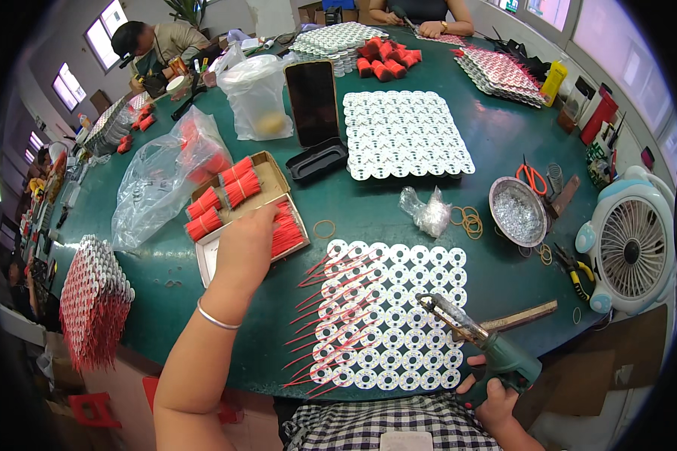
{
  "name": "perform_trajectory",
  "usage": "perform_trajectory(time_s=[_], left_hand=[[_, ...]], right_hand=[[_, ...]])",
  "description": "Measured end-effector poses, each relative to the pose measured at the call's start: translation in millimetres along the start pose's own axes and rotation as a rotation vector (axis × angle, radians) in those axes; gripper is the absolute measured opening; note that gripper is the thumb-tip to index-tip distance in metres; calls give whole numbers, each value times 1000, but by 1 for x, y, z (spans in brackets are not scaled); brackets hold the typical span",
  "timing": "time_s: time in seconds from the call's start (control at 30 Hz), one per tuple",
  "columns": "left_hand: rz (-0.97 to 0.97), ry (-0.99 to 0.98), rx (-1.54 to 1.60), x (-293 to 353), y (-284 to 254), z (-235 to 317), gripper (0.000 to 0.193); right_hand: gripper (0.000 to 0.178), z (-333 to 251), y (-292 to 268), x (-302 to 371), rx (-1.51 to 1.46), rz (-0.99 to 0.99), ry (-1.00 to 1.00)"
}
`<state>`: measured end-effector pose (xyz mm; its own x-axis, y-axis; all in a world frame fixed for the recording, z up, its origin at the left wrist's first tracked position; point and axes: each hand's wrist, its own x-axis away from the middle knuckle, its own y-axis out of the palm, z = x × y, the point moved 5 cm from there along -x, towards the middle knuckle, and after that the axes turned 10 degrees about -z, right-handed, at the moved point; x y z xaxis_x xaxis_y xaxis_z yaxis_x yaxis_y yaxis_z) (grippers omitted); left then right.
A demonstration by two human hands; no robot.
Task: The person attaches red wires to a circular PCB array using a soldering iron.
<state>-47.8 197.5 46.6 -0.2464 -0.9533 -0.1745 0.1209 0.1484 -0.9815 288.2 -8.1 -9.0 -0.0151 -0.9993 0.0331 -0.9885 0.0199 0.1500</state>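
One wooden strip (520,315) beside soldering iron (498,346) — metal bowl (516,243) beyond, fan (632,253) right.

On the worktop (496,146), the panel (416,317) lies nearest, wires (308,344) across its left side. The box (268,177), bundles (241,182) and the left hand (257,227) in it, sits behind and left; a bag (147,197) lies left of it. The iron (513,362), in the right hand (495,397), reaches over the panel's right side. Behind the panel lies a stack (406,134), the phone (312,98) left of it; right stand the bowl (495,208) and, farther right, the fan (630,255).
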Motion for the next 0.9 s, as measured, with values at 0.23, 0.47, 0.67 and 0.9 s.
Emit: perform_trajectory(time_s=[0.23, 0.47, 0.67, 0.9], left_hand=[[213, -326, 1397, 55, 0, -2, 15], [-103, -301, 1137, 107, 31, 2, 15], [-100, -508, 1312, 109, 8, 26, 15], [-123, 118, 593, 136, -12, 98, 17]], right_hand=[[49, 1, 0, 0, 17, -4, -17], [48, -2, 4, 0, 38, -26, -19], [53, -6, -5, 2, 25, 73, 32], [71, -1, -32, 44, 20, -260, 223]])
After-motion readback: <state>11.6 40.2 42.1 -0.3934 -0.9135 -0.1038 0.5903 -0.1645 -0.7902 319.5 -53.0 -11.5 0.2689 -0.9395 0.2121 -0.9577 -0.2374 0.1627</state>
